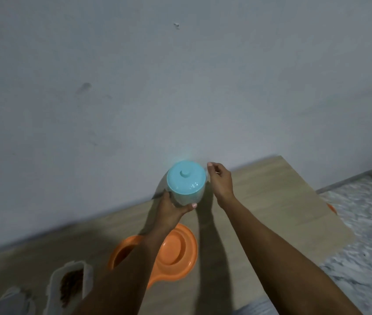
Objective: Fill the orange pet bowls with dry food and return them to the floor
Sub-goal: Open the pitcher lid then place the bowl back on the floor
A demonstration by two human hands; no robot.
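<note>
Left hand clamped on teal-lidded jar; right hand loose beside. Bag holds kibble, probably. Orange bowl empty.

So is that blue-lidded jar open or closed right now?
Closed: the turquoise lid sits flat on the jar, knob up. The left hand holds the jar; the right hand is beside it.

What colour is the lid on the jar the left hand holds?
Light turquoise lid, with a matching knob; the head view shows it from above.
</note>
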